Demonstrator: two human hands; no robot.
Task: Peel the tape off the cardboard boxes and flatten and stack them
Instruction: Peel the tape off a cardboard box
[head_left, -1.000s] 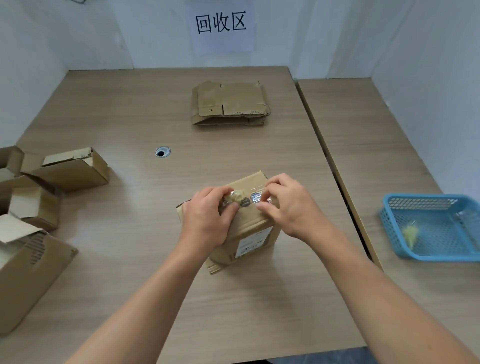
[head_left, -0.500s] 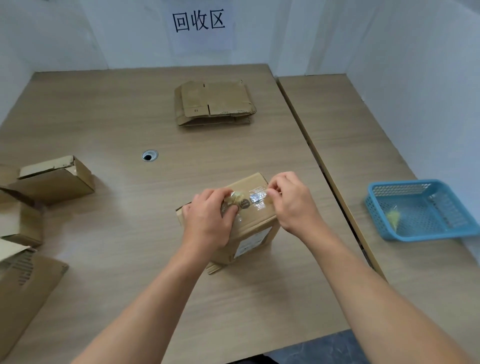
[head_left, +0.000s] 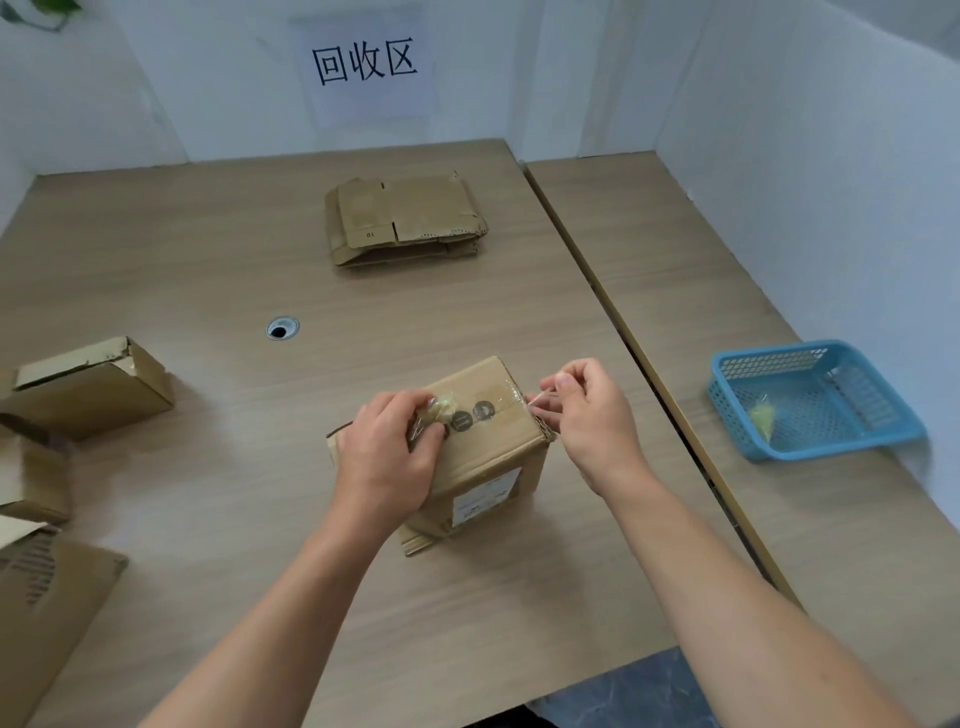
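A small brown cardboard box (head_left: 483, 452) with a white label on its near face stands on the wooden table in front of me. Clear tape (head_left: 501, 400) runs across its top. My left hand (head_left: 387, 462) rests on the box's top left and pinches a crumpled wad of peeled tape (head_left: 444, 408). At the box's right top edge, my right hand (head_left: 589, 415) pinches the free end of the tape strip, just off the box. A stack of flattened boxes (head_left: 405, 221) lies at the far middle of the table.
Several unflattened boxes sit at the left edge, the nearest-to-centre one (head_left: 91, 387) closed. A blue plastic basket (head_left: 815, 397) with a tape scrap inside stands on the adjoining right table. A cable hole (head_left: 282, 328) is left of centre. White walls enclose the tables.
My right hand has moved rightward from the middle of the box top to its right edge, drawing the tape end with it. The left hand stays on the box.
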